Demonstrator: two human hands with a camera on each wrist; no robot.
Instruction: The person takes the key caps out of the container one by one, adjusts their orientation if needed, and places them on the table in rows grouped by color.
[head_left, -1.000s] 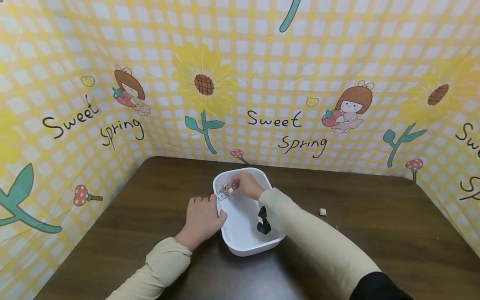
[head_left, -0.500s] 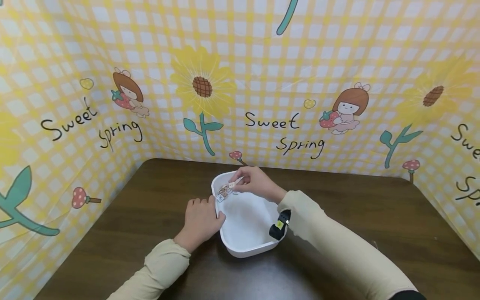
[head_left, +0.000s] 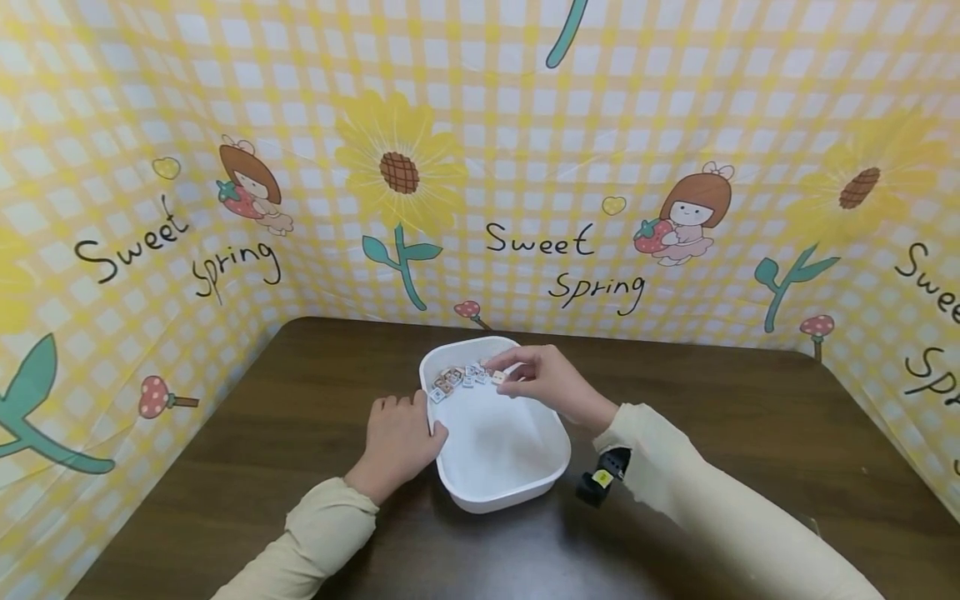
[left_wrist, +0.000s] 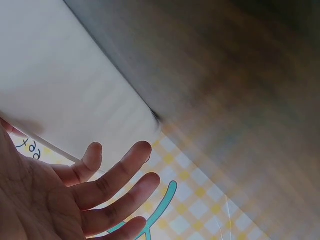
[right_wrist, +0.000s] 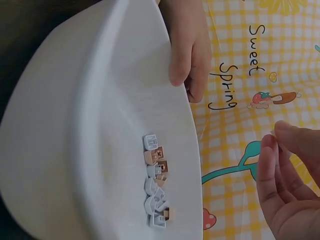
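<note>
A white plastic bin (head_left: 502, 500) stands on the dark wooden table. Along its far left inner wall lie several keycaps (head_left: 452, 377), white, cream and brown, some with their hollow undersides showing in the right wrist view. My left hand (head_left: 397, 437) holds the bin's left rim, thumb over the edge and the other fingers outside; in the left wrist view those fingers are spread and slightly bent beside the wall. Above the bin's far right part, my right hand (head_left: 551, 383) pinches a small cream keycap (head_left: 498, 377) between thumb and index finger, mostly hidden by fingertips in the right wrist view.
A yellow checked cloth (head_left: 525, 167) printed with sunflowers hangs behind and beside the table (head_left: 300, 417). A black wrist strap with its camera (head_left: 602, 477) sits under my right wrist, just outside the bin's right edge.
My right hand has moved right from the bin's far left corner, uncovering more keycaps in a row. My left hand keeps its place on the rim.
</note>
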